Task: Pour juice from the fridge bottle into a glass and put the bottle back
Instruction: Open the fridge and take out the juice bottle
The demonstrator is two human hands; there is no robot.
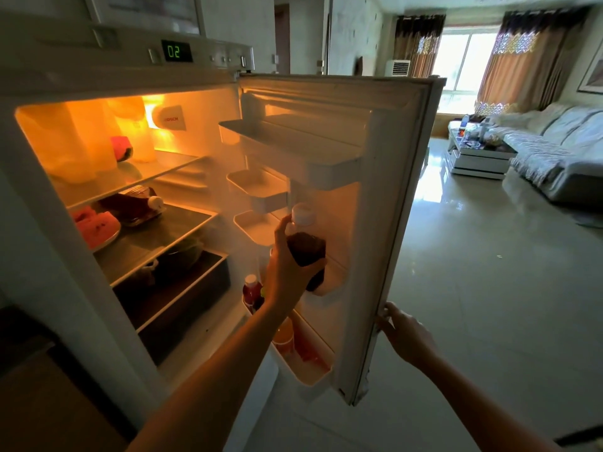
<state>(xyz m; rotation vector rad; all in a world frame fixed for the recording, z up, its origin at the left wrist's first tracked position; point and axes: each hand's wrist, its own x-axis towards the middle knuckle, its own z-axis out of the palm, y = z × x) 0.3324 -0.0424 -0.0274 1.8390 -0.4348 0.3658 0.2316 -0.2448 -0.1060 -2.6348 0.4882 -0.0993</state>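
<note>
The fridge stands open, its door (385, 203) swung out to the right. My left hand (288, 272) is wrapped around a juice bottle (306, 246) with dark liquid and a white cap, held upright just inside the door, above the lower door rack (313, 370). My right hand (403, 331) grips the door's outer edge low down. No glass is in view.
A red bottle (252, 291) and an orange bottle (284, 334) stand in the lower door rack. Watermelon slices (96, 226) and a lying bottle (137, 203) sit on the inner shelves. A sofa (554, 148) and coffee table (479, 154) stand across the glossy tiled floor on the right.
</note>
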